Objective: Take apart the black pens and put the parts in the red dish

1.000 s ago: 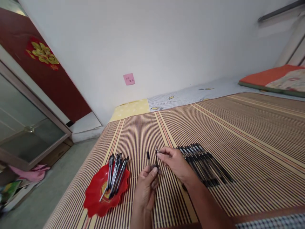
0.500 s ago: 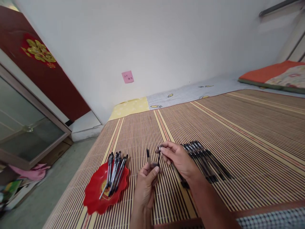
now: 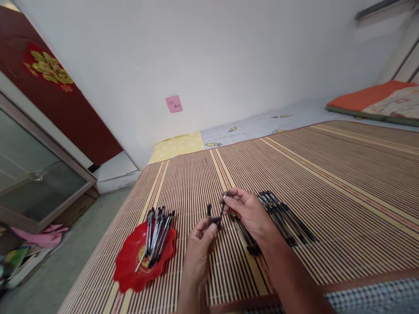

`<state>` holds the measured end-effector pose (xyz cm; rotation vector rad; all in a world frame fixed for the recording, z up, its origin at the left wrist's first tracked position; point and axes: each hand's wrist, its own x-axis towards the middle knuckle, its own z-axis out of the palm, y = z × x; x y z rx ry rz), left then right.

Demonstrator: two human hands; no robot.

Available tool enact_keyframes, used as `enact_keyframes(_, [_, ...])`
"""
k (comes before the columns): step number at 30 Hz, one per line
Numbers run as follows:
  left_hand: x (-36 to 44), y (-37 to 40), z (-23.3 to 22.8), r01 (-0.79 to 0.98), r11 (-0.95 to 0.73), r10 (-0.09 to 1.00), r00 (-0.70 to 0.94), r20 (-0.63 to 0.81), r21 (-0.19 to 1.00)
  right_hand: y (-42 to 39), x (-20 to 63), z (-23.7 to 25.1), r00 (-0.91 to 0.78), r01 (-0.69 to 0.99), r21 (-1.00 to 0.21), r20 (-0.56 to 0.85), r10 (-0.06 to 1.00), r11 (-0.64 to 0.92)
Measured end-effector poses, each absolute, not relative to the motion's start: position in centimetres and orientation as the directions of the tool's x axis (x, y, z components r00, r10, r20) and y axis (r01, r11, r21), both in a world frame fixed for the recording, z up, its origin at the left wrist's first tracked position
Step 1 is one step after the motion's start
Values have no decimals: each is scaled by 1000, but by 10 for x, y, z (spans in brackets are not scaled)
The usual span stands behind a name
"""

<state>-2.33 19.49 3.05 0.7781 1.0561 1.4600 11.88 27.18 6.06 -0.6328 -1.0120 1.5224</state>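
My left hand is closed around a black-ended pen, which points upward from behind the fingers; its lower part is hidden. A thin dark rod with a bright silver upper end slants between my two hands. The thumb and fingers of my right hand pinch that silver end, while the rod's lower end meets my left thumb and fingers. Beneath my right hand lie several dark pens, partly covered by it. More black and clear pens lie side by side on the mat just right of my right wrist.
To the left a red scalloped plate holds several pens and a short white stick. A striped mat covers the bed, which meets a white wall. Folded orange bedding lies at the far right.
Both hands have shifted slightly to the right and up, with the pen and the rod still in them. The pens beneath my right hand show more. The view has tilted a little.
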Motion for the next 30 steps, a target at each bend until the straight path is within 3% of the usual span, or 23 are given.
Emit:
enact_keyframes(6, [-28,194,27,-279,1,992,-120,-36,960,277,141,72,35,-740,-664,120,992,106])
enact_keyframes(11, [-31,193,24,-243,57,988,-124,-89,968,279,153,77,210,-792,-567,95,973,226])
enact_keyframes(19, [-30,191,27,-235,71,988,-115,-100,969,278,153,76,183,-717,-652,162,970,245])
enact_keyframes(30, [-31,190,33,-168,50,989,-130,-73,984,273,154,83,132,-712,-665,189,973,226])
